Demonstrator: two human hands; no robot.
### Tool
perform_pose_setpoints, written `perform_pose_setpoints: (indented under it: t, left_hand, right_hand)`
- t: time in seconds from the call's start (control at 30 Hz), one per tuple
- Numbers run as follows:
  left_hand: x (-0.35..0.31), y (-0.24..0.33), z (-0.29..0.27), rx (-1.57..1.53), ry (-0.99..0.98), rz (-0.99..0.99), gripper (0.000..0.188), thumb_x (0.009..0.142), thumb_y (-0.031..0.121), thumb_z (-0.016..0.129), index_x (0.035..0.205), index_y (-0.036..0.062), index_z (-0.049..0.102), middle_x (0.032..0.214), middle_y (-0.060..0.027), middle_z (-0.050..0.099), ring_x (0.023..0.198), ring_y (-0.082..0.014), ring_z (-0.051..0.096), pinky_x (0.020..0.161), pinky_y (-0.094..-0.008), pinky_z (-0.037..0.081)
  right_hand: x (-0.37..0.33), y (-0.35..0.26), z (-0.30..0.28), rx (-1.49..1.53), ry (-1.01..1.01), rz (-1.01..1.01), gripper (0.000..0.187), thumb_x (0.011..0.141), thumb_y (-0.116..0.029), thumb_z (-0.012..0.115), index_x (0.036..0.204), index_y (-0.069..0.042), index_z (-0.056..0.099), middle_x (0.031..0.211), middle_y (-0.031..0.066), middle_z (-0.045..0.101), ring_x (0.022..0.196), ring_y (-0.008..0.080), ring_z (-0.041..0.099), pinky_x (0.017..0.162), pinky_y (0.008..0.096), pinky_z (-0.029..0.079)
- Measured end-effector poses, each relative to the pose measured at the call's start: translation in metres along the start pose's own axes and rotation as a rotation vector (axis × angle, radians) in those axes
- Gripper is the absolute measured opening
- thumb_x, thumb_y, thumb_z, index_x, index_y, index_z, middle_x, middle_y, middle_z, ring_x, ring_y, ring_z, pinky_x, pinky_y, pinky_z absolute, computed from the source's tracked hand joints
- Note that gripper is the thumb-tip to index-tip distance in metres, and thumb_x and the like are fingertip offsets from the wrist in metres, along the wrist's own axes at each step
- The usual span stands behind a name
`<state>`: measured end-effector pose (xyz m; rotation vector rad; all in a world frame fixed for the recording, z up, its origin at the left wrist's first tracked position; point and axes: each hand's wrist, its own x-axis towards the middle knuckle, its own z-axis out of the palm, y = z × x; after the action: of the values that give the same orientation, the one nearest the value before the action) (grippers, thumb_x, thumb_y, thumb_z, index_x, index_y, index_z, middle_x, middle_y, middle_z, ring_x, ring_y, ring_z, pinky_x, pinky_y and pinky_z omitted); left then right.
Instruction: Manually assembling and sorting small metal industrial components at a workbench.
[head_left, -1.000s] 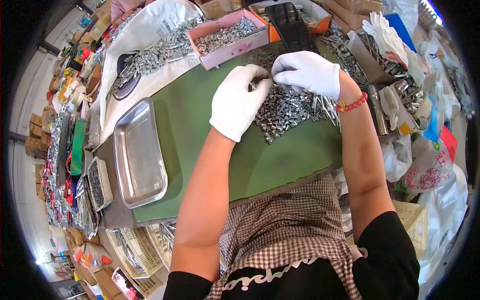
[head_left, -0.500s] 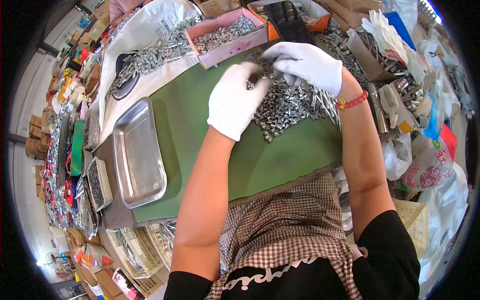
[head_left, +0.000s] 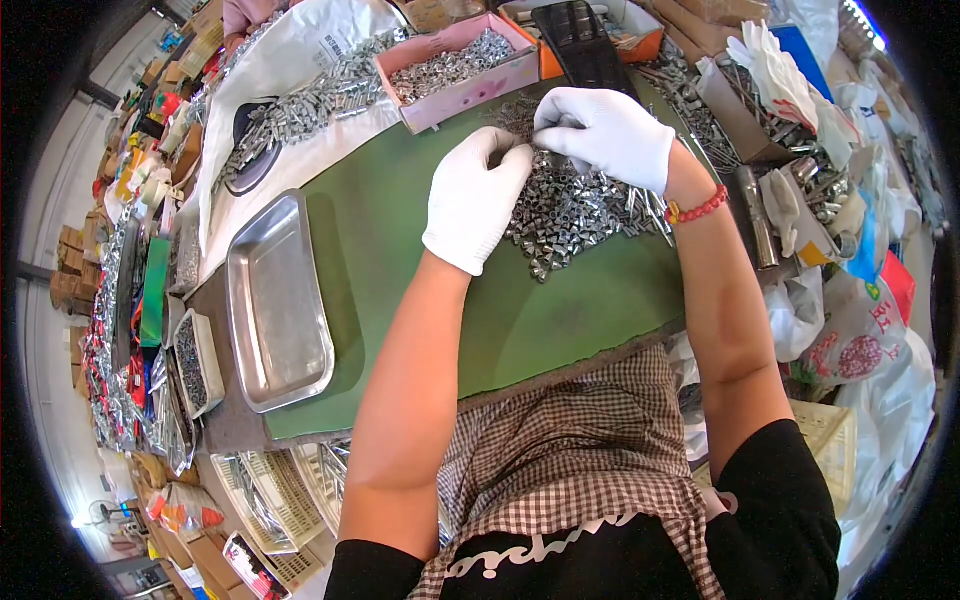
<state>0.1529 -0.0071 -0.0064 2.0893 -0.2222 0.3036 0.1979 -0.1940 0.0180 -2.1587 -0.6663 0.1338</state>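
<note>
While the fingertips of the gloved left hand (head_left: 478, 195) and right hand (head_left: 608, 137) curl in, thumb to forefinger, just beside each other, can't tell whether they grip anything; any part there is too small to see. Pile of small silver metal parts (head_left: 570, 215) sits right under them on the green work surface (head_left: 575, 310), thin rods (head_left: 648, 208) along its right edge. Pink box (head_left: 478, 92) beyond, steel tray (head_left: 283, 320) off left.

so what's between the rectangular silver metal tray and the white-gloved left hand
The head view shows just green worktop between tray and left hand.
</note>
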Motion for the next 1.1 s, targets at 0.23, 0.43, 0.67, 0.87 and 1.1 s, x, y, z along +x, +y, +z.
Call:
perform_pose_setpoints:
  t: [0.23,0.43,0.67,0.87,1.1]
  left_hand:
    - [-0.004,-0.007,0.000,0.436,-0.262,0.126,0.030,0.086,0.028,0.063,0.104,0.0032,0.069,0.097,-0.0160,0.068,0.089,-0.0293,0.065,0.083,-0.0352,0.050]
    - [-0.001,0.005,-0.006,0.013,0.125,0.197,0.018,0.084,0.018,0.067,0.097,0.0047,0.070,0.091,-0.0133,0.067,0.084,-0.0264,0.065,0.078,-0.0345,0.051]
    - [-0.002,0.005,-0.007,0.007,0.026,-0.008,0.020,0.083,0.021,0.066,0.090,0.0028,0.069,0.092,-0.0158,0.068,0.087,-0.0294,0.066,0.080,-0.0362,0.051]
    - [-0.010,0.015,-0.011,0.232,-0.566,0.060,0.029,0.080,0.031,0.062,0.092,0.0061,0.071,0.094,-0.0182,0.068,0.092,-0.0341,0.065,0.084,-0.0403,0.051]
    - [0.002,0.003,-0.015,0.158,-0.292,0.000,0.024,0.083,0.025,0.062,0.092,0.0053,0.070,0.094,-0.0176,0.069,0.092,-0.0336,0.065,0.084,-0.0401,0.051]
  right_hand:
    - [0.002,0.008,-0.001,0.074,0.026,0.019,0.026,0.092,-0.024,0.063,0.104,-0.001,0.065,0.077,0.0083,0.066,0.064,0.0139,0.063,0.061,0.0297,0.052]
    - [0.004,0.010,-0.003,-0.054,0.029,-0.227,0.025,0.091,-0.024,0.063,0.098,0.000,0.067,0.081,0.0085,0.068,0.075,0.0163,0.066,0.069,0.0304,0.053]
    - [0.000,0.006,-0.004,0.010,0.051,-0.189,0.023,0.087,-0.023,0.066,0.097,-0.002,0.069,0.081,0.0084,0.069,0.075,0.0151,0.065,0.070,0.0300,0.052]
    - [-0.014,0.003,-0.024,-0.349,-0.327,-0.093,0.025,0.077,-0.024,0.071,0.089,-0.003,0.070,0.084,0.0132,0.069,0.078,0.0286,0.067,0.071,0.0366,0.053]
    - [-0.003,0.007,-0.020,-0.357,-0.038,0.020,0.019,0.079,-0.020,0.067,0.090,-0.005,0.069,0.088,0.0136,0.068,0.086,0.0300,0.067,0.078,0.0391,0.053]
